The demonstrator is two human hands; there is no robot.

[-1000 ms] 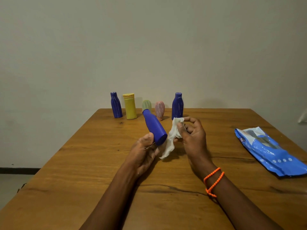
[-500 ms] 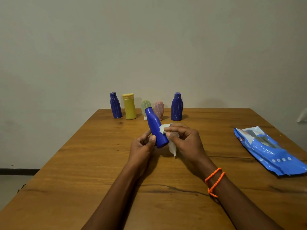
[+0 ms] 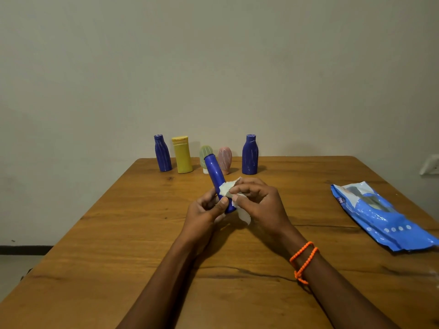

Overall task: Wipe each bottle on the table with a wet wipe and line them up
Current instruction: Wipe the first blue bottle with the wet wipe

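My left hand point(image 3: 204, 213) grips the lower end of a blue cylindrical bottle point(image 3: 215, 173), which tilts up and away over the table's middle. My right hand point(image 3: 257, 201) pinches a white wet wipe point(image 3: 228, 188) against the bottle's side. At the far edge stand a ribbed blue bottle point(image 3: 162, 153), a yellow bottle point(image 3: 182, 154), a pale green bottle point(image 3: 204, 154) partly hidden by the held one, a pink bottle point(image 3: 225, 160) and a second blue bottle point(image 3: 250, 154).
A blue wet-wipe pack point(image 3: 380, 216) lies flat at the right of the wooden table point(image 3: 118, 233). A long crack runs across the tabletop near my wrists. A plain wall rises right behind the far edge.
The right hand brought the wipe from beside the bottle onto its side. The bottle turned more upright and its lower end moved nearer the left palm.
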